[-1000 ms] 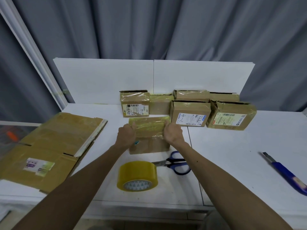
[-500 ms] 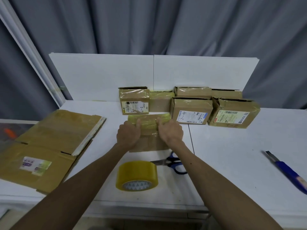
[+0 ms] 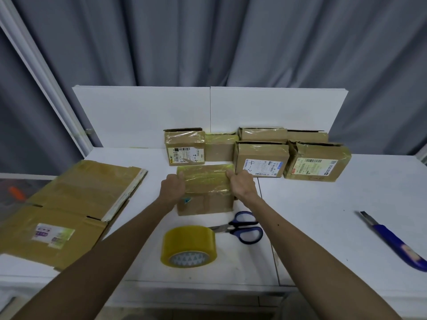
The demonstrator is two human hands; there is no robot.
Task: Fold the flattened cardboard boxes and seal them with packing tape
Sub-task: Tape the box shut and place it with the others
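A small folded cardboard box (image 3: 205, 188) stands mid-table, its top covered in yellowish tape. My left hand (image 3: 172, 189) grips its left side, thumb lying on the taped top. My right hand (image 3: 242, 184) grips its right side the same way. A roll of yellowish packing tape (image 3: 188, 245) stands just in front of the box. A stack of flattened cardboard boxes (image 3: 69, 204) lies on the table's left end. Several folded, taped boxes (image 3: 261, 159) stand in a row behind, against a white board.
Blue-handled scissors (image 3: 242, 228) lie right of the tape roll. A blue utility knife (image 3: 392, 241) lies near the right edge. The white table (image 3: 323, 215) ends close in front. Grey curtains hang behind, and a white frame stands at left.
My hands, pressed close together on the box top half a second ago, have slid apart to the box's two sides. The box stays where it was.
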